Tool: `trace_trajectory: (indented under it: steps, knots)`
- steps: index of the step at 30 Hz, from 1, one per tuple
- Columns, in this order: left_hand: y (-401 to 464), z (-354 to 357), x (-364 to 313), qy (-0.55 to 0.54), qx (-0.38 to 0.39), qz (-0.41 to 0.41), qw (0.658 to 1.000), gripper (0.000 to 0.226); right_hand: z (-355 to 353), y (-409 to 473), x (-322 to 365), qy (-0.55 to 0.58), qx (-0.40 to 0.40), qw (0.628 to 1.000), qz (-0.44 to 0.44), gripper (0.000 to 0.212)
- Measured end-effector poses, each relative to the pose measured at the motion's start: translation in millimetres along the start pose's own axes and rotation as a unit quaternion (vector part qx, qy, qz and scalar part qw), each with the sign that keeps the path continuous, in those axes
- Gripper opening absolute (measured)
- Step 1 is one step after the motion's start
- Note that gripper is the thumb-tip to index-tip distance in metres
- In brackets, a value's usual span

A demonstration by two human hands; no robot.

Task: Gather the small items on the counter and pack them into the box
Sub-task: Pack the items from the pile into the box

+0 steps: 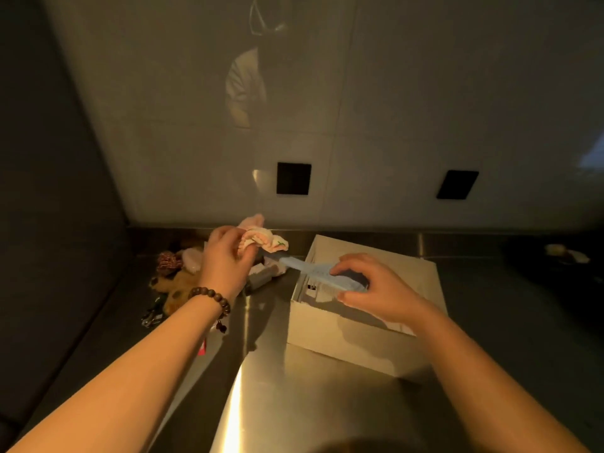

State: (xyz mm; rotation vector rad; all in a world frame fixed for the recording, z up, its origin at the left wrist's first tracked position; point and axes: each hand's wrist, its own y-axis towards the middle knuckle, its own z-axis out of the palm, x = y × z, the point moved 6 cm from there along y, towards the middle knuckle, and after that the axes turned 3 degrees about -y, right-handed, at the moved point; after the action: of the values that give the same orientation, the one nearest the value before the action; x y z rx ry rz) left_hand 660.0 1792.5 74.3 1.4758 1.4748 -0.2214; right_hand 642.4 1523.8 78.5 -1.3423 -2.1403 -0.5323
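We see the box (359, 335) on the desk (294, 403); left of the box lies the heap of small items (178, 276).

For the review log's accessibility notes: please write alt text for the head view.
Over an open white box on a steel counter, the right hand holds a light blue comb, while the left hand, a bead bracelet on its wrist, grips pink cloth above a pile of small items.
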Motion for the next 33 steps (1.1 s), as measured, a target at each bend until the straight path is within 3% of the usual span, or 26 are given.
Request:
trace_trajectory:
  steps: [4,8,17,20,25,33]
  knots:
    - [-2.4,24.3,-14.9,-0.012,0.026,0.021,0.999,0.021,-50.8,-6.0,-56.2,0.016,-0.012,0.999,0.04,0.04]
    - [0.2,48.5,-23.7,-0.018,0.046,0.039,0.998,0.017,-74.7,-2.7,-110.6,-0.038,0.015,0.997,0.061,0.047]
    - [6.4,88.0,-29.3,-0.019,0.09,0.036,0.995,0.019,-30.0,33.5,-171.7,-0.173,0.11,0.978,0.046,0.062]
    - [4.5,94.8,-26.9,-0.011,0.107,0.034,0.994,0.02,-18.4,39.4,-190.0,-0.232,0.118,0.962,0.076,0.081]
    - [1.8,106.2,-24.0,-0.011,0.122,0.04,0.992,0.021,-6.0,46.2,-206.1,-0.338,0.129,0.929,0.078,0.095]
    - [-0.5,126.8,-27.0,-0.031,0.17,0.055,0.983,0.027,-2.0,41.5,-194.0,-0.354,0.106,0.926,0.078,0.094]
